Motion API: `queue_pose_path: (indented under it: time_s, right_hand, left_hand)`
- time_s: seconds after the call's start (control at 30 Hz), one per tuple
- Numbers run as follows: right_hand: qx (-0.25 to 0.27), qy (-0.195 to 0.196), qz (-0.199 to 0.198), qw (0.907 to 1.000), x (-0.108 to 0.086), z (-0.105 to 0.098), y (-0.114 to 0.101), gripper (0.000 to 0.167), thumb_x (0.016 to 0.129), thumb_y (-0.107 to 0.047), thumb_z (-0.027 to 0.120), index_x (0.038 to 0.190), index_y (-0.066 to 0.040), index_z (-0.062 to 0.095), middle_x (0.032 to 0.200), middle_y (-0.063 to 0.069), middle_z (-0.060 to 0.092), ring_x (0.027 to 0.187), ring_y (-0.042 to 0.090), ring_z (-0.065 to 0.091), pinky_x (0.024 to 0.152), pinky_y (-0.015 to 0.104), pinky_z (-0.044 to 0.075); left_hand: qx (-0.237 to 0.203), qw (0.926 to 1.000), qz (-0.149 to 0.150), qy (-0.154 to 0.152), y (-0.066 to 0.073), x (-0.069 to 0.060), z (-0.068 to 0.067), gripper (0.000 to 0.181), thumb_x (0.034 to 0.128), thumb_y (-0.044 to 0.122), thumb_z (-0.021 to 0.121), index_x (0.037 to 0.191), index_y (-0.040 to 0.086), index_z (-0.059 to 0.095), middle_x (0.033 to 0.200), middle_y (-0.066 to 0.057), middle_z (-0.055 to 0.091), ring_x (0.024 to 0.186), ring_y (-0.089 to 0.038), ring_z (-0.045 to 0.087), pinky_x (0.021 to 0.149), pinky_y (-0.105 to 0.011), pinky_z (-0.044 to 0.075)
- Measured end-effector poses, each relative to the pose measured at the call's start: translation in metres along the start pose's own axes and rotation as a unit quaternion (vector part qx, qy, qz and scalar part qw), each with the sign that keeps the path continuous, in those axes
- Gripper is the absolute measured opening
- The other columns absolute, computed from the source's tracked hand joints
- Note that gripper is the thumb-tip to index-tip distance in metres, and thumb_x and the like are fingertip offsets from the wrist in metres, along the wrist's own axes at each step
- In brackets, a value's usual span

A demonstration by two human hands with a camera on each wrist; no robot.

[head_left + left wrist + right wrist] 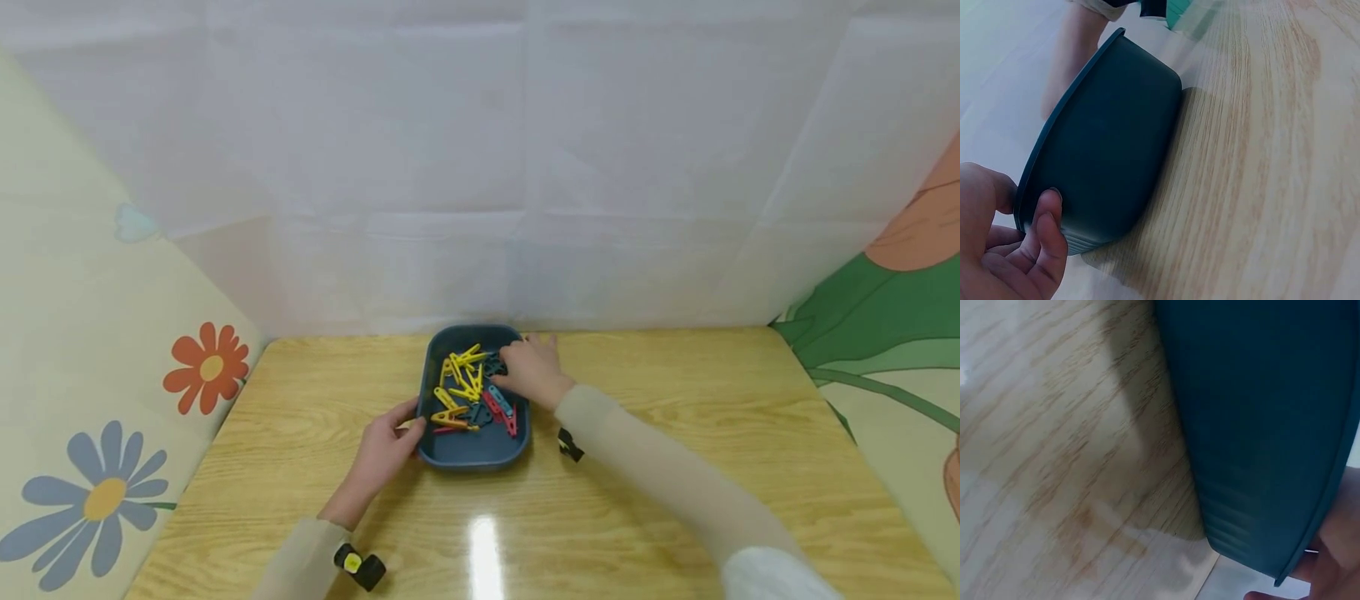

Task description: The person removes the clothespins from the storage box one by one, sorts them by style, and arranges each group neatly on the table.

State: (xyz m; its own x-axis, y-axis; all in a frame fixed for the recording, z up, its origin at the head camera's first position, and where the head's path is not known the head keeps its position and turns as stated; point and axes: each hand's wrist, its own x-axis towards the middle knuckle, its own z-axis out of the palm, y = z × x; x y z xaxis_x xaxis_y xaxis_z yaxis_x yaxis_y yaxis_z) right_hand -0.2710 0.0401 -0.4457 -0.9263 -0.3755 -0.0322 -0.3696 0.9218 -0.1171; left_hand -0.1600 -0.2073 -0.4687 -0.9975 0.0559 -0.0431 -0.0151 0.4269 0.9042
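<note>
Wood-grained tabletop (675, 367) beneath a smooth, round-cornered bin (472, 451) of slender clips (476, 387)

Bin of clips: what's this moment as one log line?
Left hand: holds bin; Right hand: over bin's right side; Clips: inside bin

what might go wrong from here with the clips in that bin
The dark clips nearly match the bin, so some might be overlooked. The yellow clips lie jumbled together, so lifting one may drag another along. The left hand grips the rim while the right hand is at the opposite side; an uneven pull might tip or slide the bin.
</note>
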Motion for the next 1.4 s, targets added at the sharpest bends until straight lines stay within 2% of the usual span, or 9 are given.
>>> queue_pose_path:
  time_s: [0.13,0.27,0.6,0.7,0.97,1.23,1.4]
  right_hand:
    - [-0.043,-0.006,0.004,0.9991,0.005,0.001,-0.002,0.041,0.093,-0.061,0.07,0.101,-0.021,0.077,0.111,0.001,0.074,0.128,0.036,0.056,0.115,0.074,0.025]
    - [-0.069,-0.017,0.01,0.9974,0.008,0.002,-0.005,0.049,0.092,-0.062,0.071,0.115,-0.02,0.077,0.123,0.002,0.073,0.133,0.037,0.053,0.116,0.073,0.023]
    - [-0.07,-0.019,0.0,0.9974,0.006,0.003,-0.009,0.055,0.091,-0.053,0.078,0.135,-0.022,0.069,0.132,0.002,0.07,0.137,0.037,0.05,0.116,0.075,0.021]
    - [-0.063,-0.019,0.002,0.9979,0.007,0.005,-0.009,0.054,0.091,-0.052,0.078,0.133,-0.021,0.069,0.132,0.003,0.07,0.139,0.038,0.048,0.116,0.076,0.019]
    - [-0.055,-0.044,0.012,0.9975,0.009,0.005,-0.01,0.035,0.089,-0.048,0.081,0.111,-0.021,0.078,0.13,0.003,0.07,0.143,0.039,0.043,0.118,0.076,0.013]
    - [-0.049,-0.057,0.017,0.997,0.009,0.005,-0.011,0.033,0.089,-0.044,0.082,0.113,-0.022,0.077,0.129,0.003,0.069,0.143,0.039,0.043,0.118,0.076,0.012]
    - [-0.048,-0.055,0.015,0.9972,0.01,0.006,-0.011,0.04,0.089,-0.044,0.082,0.121,-0.02,0.075,0.132,0.004,0.068,0.143,0.039,0.042,0.117,0.076,0.013]
  left_hand:
    - [-0.001,1.0,0.0,0.002,0.002,0.0,0.0,0.046,0.1053,0.007,0.058,0.149,-0.005,0.052,0.135,-0.03,0.063,0.082,-0.026,0.074,0.063,-0.034,0.061]
    - [-0.001,1.0,0.001,0.001,0.003,0.0,-0.001,0.046,0.1053,0.008,0.058,0.149,-0.005,0.052,0.135,-0.031,0.063,0.082,-0.026,0.074,0.064,-0.035,0.061]
    - [0.001,1.0,-0.002,0.004,0.001,-0.001,0.0,0.046,0.1051,0.006,0.058,0.149,-0.006,0.052,0.135,-0.03,0.063,0.084,-0.027,0.075,0.063,-0.032,0.061]
    - [-0.001,1.0,-0.003,0.004,0.0,-0.001,0.0,0.046,0.1053,0.006,0.058,0.149,-0.005,0.052,0.135,-0.03,0.063,0.085,-0.027,0.075,0.063,-0.032,0.061]
    - [-0.002,1.0,0.0,0.001,0.0,-0.002,0.0,0.045,0.1058,0.008,0.058,0.149,-0.004,0.052,0.135,-0.03,0.063,0.086,-0.028,0.075,0.064,-0.033,0.061]
    - [-0.001,1.0,-0.002,0.001,0.0,-0.002,-0.001,0.045,0.1056,0.007,0.058,0.149,-0.005,0.052,0.136,-0.031,0.062,0.086,-0.028,0.075,0.064,-0.032,0.061]
    - [0.0,1.0,-0.004,0.003,0.0,-0.001,-0.001,0.045,0.1056,0.006,0.058,0.149,-0.006,0.051,0.135,-0.031,0.062,0.086,-0.029,0.075,0.064,-0.032,0.061]
